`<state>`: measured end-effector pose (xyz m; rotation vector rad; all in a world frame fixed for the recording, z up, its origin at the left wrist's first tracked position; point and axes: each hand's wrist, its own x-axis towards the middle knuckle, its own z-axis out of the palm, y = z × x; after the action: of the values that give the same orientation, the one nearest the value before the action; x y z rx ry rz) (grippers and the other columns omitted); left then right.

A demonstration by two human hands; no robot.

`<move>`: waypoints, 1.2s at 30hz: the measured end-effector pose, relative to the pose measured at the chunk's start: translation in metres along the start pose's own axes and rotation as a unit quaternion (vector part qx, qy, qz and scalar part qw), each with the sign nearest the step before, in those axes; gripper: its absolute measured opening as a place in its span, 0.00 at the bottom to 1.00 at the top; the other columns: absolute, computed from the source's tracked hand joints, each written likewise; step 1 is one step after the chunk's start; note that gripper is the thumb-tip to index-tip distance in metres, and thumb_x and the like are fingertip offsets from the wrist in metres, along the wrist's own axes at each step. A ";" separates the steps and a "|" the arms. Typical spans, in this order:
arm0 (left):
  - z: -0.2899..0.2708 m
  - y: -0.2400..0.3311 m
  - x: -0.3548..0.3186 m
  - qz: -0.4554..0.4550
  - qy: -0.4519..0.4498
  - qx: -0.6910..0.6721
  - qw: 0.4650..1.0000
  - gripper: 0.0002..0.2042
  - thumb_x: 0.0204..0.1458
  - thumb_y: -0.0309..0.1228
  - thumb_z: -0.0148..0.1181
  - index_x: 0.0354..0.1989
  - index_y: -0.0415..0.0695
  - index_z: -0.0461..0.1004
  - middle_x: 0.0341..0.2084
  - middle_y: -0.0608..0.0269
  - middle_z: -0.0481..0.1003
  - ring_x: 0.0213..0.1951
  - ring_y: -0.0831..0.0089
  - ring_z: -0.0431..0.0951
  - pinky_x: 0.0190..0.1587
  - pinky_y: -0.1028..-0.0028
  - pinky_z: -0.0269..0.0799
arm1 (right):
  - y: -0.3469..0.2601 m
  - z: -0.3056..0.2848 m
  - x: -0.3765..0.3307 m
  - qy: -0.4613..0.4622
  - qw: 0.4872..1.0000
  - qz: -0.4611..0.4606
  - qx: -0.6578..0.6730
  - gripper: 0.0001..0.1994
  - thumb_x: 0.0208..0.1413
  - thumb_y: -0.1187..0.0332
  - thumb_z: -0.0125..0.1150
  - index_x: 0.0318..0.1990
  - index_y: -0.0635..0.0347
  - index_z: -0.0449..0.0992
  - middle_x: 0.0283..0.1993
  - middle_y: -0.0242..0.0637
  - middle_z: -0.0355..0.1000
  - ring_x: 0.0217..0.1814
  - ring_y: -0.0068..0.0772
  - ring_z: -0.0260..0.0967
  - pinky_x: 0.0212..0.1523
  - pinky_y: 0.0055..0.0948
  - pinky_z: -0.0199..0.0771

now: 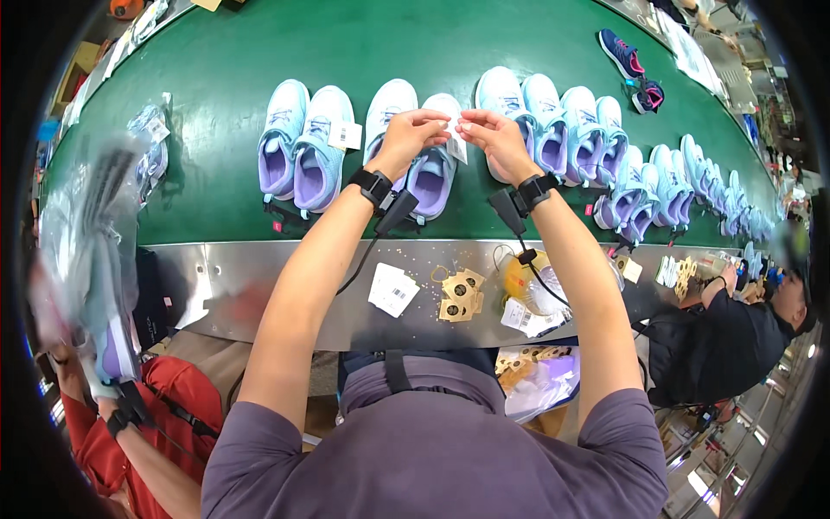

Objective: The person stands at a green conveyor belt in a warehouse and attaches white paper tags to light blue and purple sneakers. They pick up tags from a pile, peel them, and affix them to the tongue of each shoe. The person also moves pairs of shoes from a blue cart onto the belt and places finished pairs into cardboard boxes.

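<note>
Over a pair of light blue sneakers with lavender lining, my left hand [411,138] and my right hand [500,143] meet, thumbs and forefingers pinched. A small white paper tag [457,150] hangs between the fingertips, at the upper of the right-hand sneaker [430,184]. How the tag is fastened is hidden by my fingers. Just left stands another pair of light blue sneakers [315,177] with a white barcode tag [345,135] on it. Close to my right hand is a further pair, its sneaker [501,91] partly covered by that hand.
Sneaker pairs [666,182] line the green belt [363,39] to the right; dark sneakers [621,54] lie beyond. On the metal ledge [259,259] are white tags [392,290], gold tags [461,296] and a yellow roll [519,275]. Co-workers in red [177,406] and black [718,346] flank me.
</note>
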<state>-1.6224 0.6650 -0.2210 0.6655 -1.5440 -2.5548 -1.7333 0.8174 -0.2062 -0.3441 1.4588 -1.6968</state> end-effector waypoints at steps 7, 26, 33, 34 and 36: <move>0.006 -0.002 0.003 0.039 -0.030 0.072 0.996 0.19 0.50 0.21 0.57 0.52 0.35 0.64 0.31 0.58 0.76 0.32 0.76 0.76 0.35 0.79 0.73 | 0.006 -0.005 0.005 0.003 0.994 -0.028 -0.106 0.12 0.54 0.75 0.57 0.45 0.67 0.71 0.40 0.38 0.73 0.43 0.27 0.72 0.47 0.25 0.73; 0.007 -0.003 0.012 0.000 -0.080 0.088 0.993 0.21 0.47 0.18 0.57 0.52 0.33 0.64 0.30 0.56 0.77 0.32 0.74 0.77 0.36 0.77 0.74 | -0.002 -0.003 -0.002 0.057 0.947 -0.129 -0.288 0.11 0.45 0.72 0.60 0.37 0.64 0.69 0.33 0.41 0.76 0.34 0.28 0.75 0.36 0.24 0.73; 0.019 -0.010 0.006 -0.008 0.023 0.099 0.995 0.21 0.48 0.20 0.56 0.52 0.33 0.63 0.32 0.53 0.76 0.31 0.71 0.79 0.33 0.76 0.75 | -0.005 0.007 -0.002 0.013 0.847 -0.218 -0.485 0.10 0.42 0.73 0.59 0.34 0.64 0.71 0.25 0.45 0.74 0.28 0.45 0.74 0.30 0.35 0.74; 0.022 -0.012 0.004 0.020 0.031 0.142 0.989 0.22 0.48 0.20 0.56 0.53 0.34 0.62 0.34 0.53 0.76 0.31 0.71 0.79 0.33 0.76 0.75 | -0.007 0.008 -0.006 0.017 0.802 -0.238 -0.547 0.09 0.42 0.74 0.58 0.33 0.64 0.70 0.26 0.45 0.74 0.27 0.46 0.74 0.29 0.37 0.74; 0.031 -0.011 -0.002 0.077 0.043 0.228 0.970 0.23 0.46 0.19 0.57 0.54 0.35 0.62 0.37 0.53 0.75 0.31 0.71 0.79 0.33 0.76 0.75 | -0.013 0.008 -0.015 0.025 0.698 -0.270 -0.663 0.07 0.43 0.75 0.57 0.32 0.65 0.69 0.27 0.46 0.73 0.27 0.48 0.73 0.28 0.40 0.73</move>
<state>-1.6319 0.6963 -0.2177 0.6517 -2.0804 -2.0441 -1.7247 0.8224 -0.1876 -1.6219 2.5955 -0.6407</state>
